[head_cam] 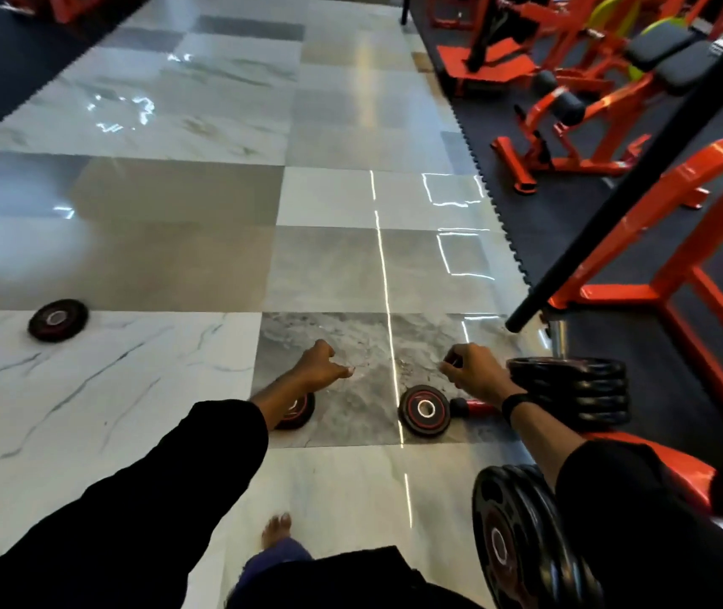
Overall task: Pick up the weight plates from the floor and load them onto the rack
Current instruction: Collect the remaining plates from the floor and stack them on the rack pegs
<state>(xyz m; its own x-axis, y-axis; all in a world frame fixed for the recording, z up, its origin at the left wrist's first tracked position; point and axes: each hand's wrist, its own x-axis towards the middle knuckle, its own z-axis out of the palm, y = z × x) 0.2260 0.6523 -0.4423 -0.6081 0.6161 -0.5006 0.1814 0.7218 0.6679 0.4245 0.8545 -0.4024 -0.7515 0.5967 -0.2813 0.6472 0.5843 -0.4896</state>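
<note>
Three small black-and-red weight plates lie flat on the tiled floor: one at the far left (58, 320), one (297, 411) half hidden under my left forearm, one (424, 410) in the middle. My left hand (321, 365) hovers above the floor with fingers loosely curled and nothing in it. My right hand (474, 371) hangs just above the middle plate, fingers curled, nothing visible in it. Large black plates (570, 391) sit stacked on a peg of the orange rack (667, 287); two more (522, 538) hang on a lower peg at my right.
A black bar (614, 204) slants across the right. A short red-handled item (474, 407) lies beside the middle plate. Orange gym machines (570, 94) stand on dark rubber matting at the right. My bare foot (277, 529) stands on the tiles below.
</note>
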